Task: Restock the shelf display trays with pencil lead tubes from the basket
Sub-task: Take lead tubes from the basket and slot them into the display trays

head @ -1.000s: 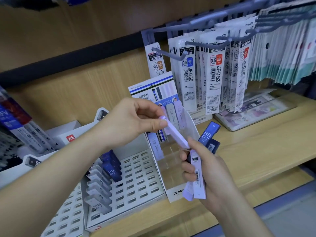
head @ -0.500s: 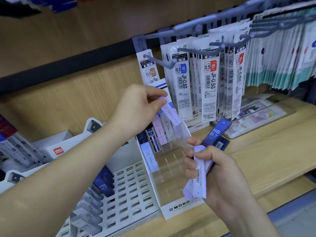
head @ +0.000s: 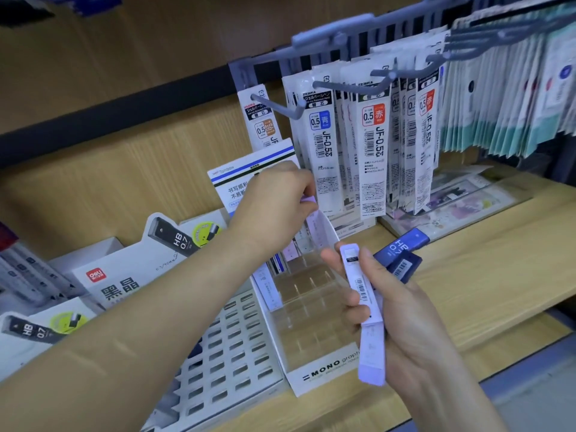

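Our left hand (head: 277, 198) pinches lilac tube (head: 316, 224) into MONO tray (head: 324, 374) back row; front slots unfilled; right hand (head: 402, 310) grips spare tubes (head: 358, 282).

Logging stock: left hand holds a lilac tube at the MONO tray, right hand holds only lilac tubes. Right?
No: the head view shows the right hand also holding dark blue HB 0.7 tubes. The left hand's lilac tube at the MONO tray is right.

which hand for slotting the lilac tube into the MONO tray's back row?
Left. The left hand pinches a lilac tube right at the back row of the MONO tray. The right hand is full, gripping spare tubes beside the tray's front.
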The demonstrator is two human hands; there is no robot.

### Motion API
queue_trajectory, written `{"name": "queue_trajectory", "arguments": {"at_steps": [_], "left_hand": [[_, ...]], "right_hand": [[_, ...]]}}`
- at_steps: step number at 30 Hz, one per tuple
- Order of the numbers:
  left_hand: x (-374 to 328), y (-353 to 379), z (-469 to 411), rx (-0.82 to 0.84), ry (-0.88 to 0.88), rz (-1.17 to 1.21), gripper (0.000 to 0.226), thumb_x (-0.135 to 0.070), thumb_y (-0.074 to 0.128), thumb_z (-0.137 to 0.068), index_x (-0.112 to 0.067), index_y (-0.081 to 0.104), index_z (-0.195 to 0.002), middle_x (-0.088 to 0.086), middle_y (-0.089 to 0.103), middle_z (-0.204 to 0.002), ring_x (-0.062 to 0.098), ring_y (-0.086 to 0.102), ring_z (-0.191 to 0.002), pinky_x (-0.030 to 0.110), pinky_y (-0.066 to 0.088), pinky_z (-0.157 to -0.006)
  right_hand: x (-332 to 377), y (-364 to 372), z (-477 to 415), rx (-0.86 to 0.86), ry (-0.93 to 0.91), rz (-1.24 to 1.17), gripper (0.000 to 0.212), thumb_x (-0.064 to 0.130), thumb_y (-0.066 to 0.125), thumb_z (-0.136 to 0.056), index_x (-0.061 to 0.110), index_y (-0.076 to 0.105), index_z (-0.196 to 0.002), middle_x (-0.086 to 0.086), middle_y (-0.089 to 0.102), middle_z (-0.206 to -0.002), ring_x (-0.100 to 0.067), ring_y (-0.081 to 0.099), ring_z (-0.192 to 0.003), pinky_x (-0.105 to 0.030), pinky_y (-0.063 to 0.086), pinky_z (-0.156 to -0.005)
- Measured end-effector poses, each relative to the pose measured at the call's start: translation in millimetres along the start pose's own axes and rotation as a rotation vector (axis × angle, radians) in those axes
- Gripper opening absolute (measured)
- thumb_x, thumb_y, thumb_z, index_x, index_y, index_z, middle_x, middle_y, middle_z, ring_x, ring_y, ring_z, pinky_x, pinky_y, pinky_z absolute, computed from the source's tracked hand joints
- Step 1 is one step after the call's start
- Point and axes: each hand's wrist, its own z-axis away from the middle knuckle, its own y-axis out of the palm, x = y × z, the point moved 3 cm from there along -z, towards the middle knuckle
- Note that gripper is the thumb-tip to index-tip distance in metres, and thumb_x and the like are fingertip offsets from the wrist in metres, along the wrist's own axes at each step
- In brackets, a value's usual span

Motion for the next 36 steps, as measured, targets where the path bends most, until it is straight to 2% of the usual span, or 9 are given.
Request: {"name": "queue_trajectory", "arguments": {"at_steps": [5, 9, 12, 18, 22, 25, 28, 32, 36], "left_hand": [[-12.1, -14.0, 24.3, -0.077, -0.004, 0.217, 0.01, -0.024, 0.066, -0.089, -0.019, 0.074, -0.092, -0.003, 0.063, -0.087, 0.008, 0.053, -0.079, 0.023, 0.043, -0.076], [-26.7, -19.2, 60.1, 0.201, -0.081, 0.499, 0.015, -0.033, 0.063, -0.089, -0.031, 0.075, -0.099, -0.011, 0.06, -0.088, 0.001, 0.055, -0.083, 0.017, 0.041, -0.074], [-24.1, -15.5, 72.2, 0.244, -0.149, 0.638, 0.014, -0.029, 0.069, -0.085, -0.035, 0.074, -0.097, -0.003, 0.063, -0.087, 0.004, 0.052, -0.071, 0.02, 0.042, -0.067], [4.4, -31.7, 73.7, 0.09, -0.369, 1.015, 0.013, -0.001, 0.073, -0.077, -0.013, 0.072, -0.082, 0.011, 0.063, -0.069, 0.016, 0.053, -0.054, 0.024, 0.05, -0.051], [8.8, -37.2, 75.3, 0.133, -0.429, 1.121, 0.019, -0.01, 0.075, -0.068, -0.006, 0.074, -0.086, 0.013, 0.072, -0.08, 0.019, 0.068, -0.068, 0.025, 0.058, -0.068], [13.0, -32.6, 75.3, 0.099, -0.476, 1.104, 0.017, -0.01, 0.077, -0.066, -0.01, 0.075, -0.083, 0.013, 0.074, -0.081, 0.02, 0.071, -0.073, 0.023, 0.057, -0.07], [15.0, -34.0, 70.7, 0.059, -0.487, 1.04, 0.02, 0.001, 0.076, -0.072, -0.009, 0.073, -0.09, 0.011, 0.075, -0.082, 0.024, 0.072, -0.077, 0.026, 0.059, -0.073], [18.8, -48.2, 52.5, -0.075, -0.475, 0.861, 0.014, -0.004, 0.075, -0.078, -0.015, 0.074, -0.087, 0.001, 0.074, -0.075, 0.006, 0.069, -0.064, 0.01, 0.047, -0.051], [22.9, -50.0, 29.7, -0.093, -0.367, 0.625, 0.017, -0.009, 0.075, -0.081, -0.025, 0.072, -0.083, -0.01, 0.071, -0.077, 0.001, 0.067, -0.069, 0.012, 0.052, -0.065]], "right_hand": [[1.3, 1.0, 0.9, 0.02, -0.01, 0.026, 0.039, 0.028, 0.058, -0.085, 0.0, 0.062, -0.111, -0.014, 0.074, -0.107, -0.006, 0.037, -0.038, -0.013, 0.028, -0.034], [0.9, 7.2, 2.7, 0.096, 0.015, 0.027, 0.025, 0.027, 0.06, -0.079, 0.007, 0.065, -0.092, -0.003, 0.067, -0.071, -0.006, 0.032, -0.034, -0.014, 0.021, -0.031], [-3.3, 11.6, 2.0, 0.129, -0.005, 0.031, 0.028, 0.025, 0.06, -0.079, 0.008, 0.069, -0.1, -0.002, 0.057, -0.066, -0.009, 0.034, -0.035, -0.015, 0.023, -0.031], [-6.7, 6.8, 2.9, 0.196, 0.022, 0.265, 0.037, 0.031, 0.058, -0.081, 0.012, 0.07, -0.11, -0.012, 0.059, -0.071, -0.009, 0.032, -0.035, -0.013, 0.019, -0.036], [-1.6, 4.6, 0.5, 0.114, -0.124, 0.409, 0.016, 0.023, 0.062, -0.086, 0.018, 0.073, -0.096, -0.002, 0.048, -0.065, -0.008, 0.028, -0.04, -0.015, 0.019, -0.037], [-0.1, 2.2, -2.8, 0.02, -0.234, 0.45, 0.022, 0.01, 0.057, -0.095, 0.022, 0.076, -0.091, -0.001, 0.046, -0.066, -0.008, 0.028, -0.043, -0.017, 0.021, -0.038], [0.7, 1.8, -2.5, -0.042, -0.233, 0.428, 0.016, 0.017, 0.058, -0.095, 0.017, 0.071, -0.086, -0.002, 0.05, -0.069, -0.01, 0.028, -0.044, -0.019, 0.018, -0.04], [5.0, -4.4, -2.6, -0.106, -0.202, 0.34, 0.016, 0.023, 0.057, -0.092, 0.015, 0.068, -0.084, -0.001, 0.041, -0.061, -0.011, 0.026, -0.043, -0.02, 0.017, -0.039], [9.8, -9.4, -2.5, -0.173, -0.204, 0.266, 0.013, 0.022, 0.052, -0.093, 0.012, 0.06, -0.093, -0.002, 0.039, -0.058, -0.012, 0.026, -0.041, -0.019, 0.016, -0.038]]}}
